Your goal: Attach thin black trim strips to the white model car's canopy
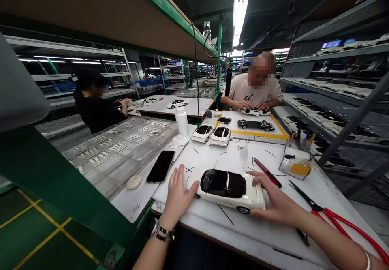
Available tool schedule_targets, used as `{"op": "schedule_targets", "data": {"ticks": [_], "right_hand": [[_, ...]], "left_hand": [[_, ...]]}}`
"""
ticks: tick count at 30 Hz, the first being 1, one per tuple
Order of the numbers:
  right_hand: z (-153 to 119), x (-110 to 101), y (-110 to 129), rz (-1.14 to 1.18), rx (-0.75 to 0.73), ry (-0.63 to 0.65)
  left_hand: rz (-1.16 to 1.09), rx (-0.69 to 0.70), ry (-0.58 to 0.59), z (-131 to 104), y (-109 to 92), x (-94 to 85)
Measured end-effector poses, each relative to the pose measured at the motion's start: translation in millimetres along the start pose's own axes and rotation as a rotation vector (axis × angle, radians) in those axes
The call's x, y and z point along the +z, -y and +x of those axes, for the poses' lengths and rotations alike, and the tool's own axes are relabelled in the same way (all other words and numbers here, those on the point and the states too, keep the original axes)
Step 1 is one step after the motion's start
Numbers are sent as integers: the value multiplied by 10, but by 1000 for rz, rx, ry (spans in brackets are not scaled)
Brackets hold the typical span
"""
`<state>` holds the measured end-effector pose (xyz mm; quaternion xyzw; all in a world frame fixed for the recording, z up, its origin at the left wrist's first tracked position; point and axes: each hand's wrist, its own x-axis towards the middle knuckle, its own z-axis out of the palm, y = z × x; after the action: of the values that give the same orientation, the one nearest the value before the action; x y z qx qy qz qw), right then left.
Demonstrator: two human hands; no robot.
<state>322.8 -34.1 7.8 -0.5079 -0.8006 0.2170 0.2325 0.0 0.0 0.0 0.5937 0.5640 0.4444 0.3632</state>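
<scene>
A white model car [229, 189] with a dark top stands on the white work surface [209, 233] in front of me. At its left end is my left hand [179, 195], fingers apart, the thumb at the car's edge. My right hand [272, 199] grips the right end, thumb low on the side and fingers on top. To the right of the car lie a red and black cutting tool [267, 172] and red-handled scissors [322, 211]. Two smaller-looking white model cars [202, 133] [220, 136] stand further back.
A phone [161, 166] and a beige oval object [134, 182] lie left, near a white bottle [181, 122] and plastic trays [121, 148]. A clear tool holder [295, 158] stands right. Across the table a person [253, 85] handles a car; another person [97, 108] is at left.
</scene>
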Motion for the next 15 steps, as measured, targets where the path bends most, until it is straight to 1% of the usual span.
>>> {"op": "schedule_targets", "data": {"ticks": [2,4,6,7,9,11,13,15], "right_hand": [[-8,-59,-31,-5,35,55],[-8,-90,-19,-13,68,91],[2,-106,29,-28,108,123],[8,-115,62,-46,130,140],[23,-147,133,-107,159,167],[48,-196,191,-187,154,183],[88,-256,218,-252,147,189],[140,-319,207,-283,162,213]], "left_hand": [[110,34,56,-84,-55,85],[270,56,106,-154,-90,164],[410,66,101,-191,-106,232],[442,67,88,-195,-112,258],[461,67,83,-183,-129,294],[457,64,107,-162,-150,298],[433,59,130,-151,-165,260],[400,79,157,-152,-168,173]]}}
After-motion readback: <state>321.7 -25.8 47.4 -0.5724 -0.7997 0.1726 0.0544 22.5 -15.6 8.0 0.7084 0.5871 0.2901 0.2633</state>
